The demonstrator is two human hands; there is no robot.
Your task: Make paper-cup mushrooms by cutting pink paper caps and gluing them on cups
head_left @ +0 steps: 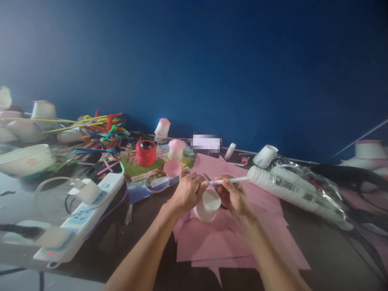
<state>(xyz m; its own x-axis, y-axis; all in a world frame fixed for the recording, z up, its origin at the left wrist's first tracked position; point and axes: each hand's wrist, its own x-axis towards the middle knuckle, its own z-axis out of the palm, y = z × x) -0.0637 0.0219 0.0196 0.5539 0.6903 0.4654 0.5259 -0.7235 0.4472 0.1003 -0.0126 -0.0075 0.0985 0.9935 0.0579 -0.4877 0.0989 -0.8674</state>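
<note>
My right hand (235, 196) grips a slim white pen-like stick (242, 179) with a purple band, its far end pointing right. My left hand (190, 189) is closed, its fingertips at the stick's left end. Just below the fingers, a white paper cup (207, 208) rests on stacked pink paper (224, 246). Partly hidden behind my right hand is what looks like a pair of scissors (207, 177); only a blade tip and a dark handle edge show.
A sleeve of stacked paper cups (291, 190) lies right. Behind stand pink-topped cups (176, 150), a red yarn roll (146, 153) and a glue stick (230, 151). Left are a tape ring (157, 181), a power strip (87, 214), colourful pipe cleaners (106, 125) and a bowl (27, 159).
</note>
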